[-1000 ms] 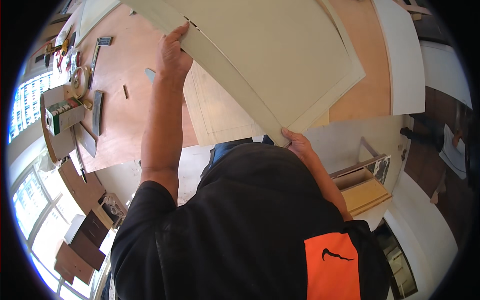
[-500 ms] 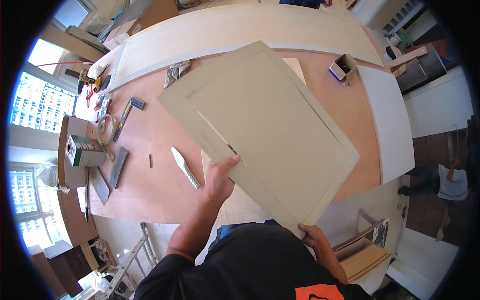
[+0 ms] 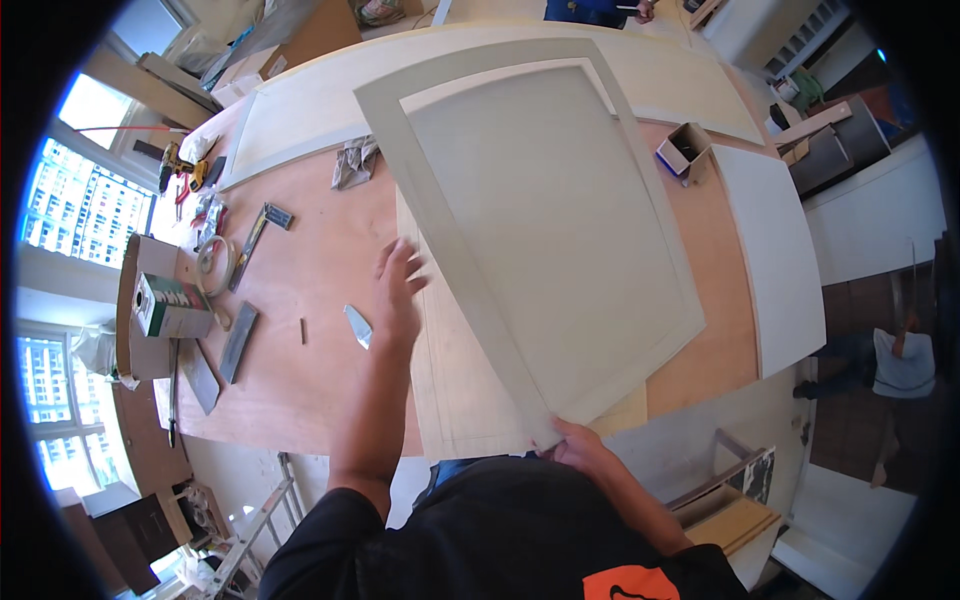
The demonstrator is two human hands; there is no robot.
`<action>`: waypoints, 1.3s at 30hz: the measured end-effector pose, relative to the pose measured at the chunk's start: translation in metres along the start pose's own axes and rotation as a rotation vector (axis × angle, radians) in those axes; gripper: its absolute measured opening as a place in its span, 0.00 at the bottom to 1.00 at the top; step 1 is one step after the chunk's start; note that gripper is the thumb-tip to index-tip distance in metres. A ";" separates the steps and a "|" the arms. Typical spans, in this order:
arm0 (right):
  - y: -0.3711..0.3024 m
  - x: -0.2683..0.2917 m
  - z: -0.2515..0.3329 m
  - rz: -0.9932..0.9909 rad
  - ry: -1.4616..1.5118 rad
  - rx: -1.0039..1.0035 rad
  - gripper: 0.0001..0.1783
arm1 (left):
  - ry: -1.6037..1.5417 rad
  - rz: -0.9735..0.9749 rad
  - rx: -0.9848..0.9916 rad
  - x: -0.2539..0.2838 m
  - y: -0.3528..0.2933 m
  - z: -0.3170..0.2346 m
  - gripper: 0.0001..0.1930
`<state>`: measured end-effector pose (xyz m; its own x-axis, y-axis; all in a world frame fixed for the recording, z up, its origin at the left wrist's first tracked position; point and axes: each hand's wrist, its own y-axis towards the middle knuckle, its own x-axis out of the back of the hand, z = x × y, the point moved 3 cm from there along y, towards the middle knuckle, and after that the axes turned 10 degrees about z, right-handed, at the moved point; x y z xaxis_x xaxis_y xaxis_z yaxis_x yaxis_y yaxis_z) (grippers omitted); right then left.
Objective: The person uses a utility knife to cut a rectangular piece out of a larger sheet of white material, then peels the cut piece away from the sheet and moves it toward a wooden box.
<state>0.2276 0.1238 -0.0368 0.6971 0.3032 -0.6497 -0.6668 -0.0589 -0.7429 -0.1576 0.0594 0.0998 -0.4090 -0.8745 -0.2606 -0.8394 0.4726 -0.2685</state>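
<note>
- Head view: the pale grey-green framed panel (image 3: 560,240) slants over the table (image 3: 290,395), its near corner just in front of the person's black shirt and its far end overlapping a long pale board (image 3: 300,125).
- The right hand (image 3: 580,445) is clamped on that near corner, thumb on the upper face.
- The left hand (image 3: 398,280) is off the panel, beside its left edge, fingers apart and slightly blurred.
- Beneath the panel, a light wooden board (image 3: 455,410) lies on the table.
- At the table's left edge is an open cardboard box (image 3: 150,358); a green and white tin (image 3: 175,308) stands at it, though whether inside or just in front I cannot tell.
- To the right of the panel, a small open box (image 3: 699,163) sits tilted, its mouth showing a dark inside; contents cannot be made out.
- Lower right, below table level, is a yellowish open-topped wooden box (image 3: 738,525), its interior mostly hidden.
- Near the tin lie a tape roll (image 3: 213,264) and a grey block (image 3: 238,343).
- A pale blade (image 3: 358,327) rests just beside the left forearm.
</note>
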 end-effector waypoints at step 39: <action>0.084 -0.080 0.107 -0.224 -2.441 0.846 0.33 | 1.194 -0.077 0.251 -0.057 -0.174 0.183 0.12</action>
<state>0.0875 0.1963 -0.0301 -0.1630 0.2544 0.9533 -0.9760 0.0997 -0.1935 0.0776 0.0469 -0.0080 -0.5436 -0.3889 0.7438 -0.8377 0.3074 -0.4515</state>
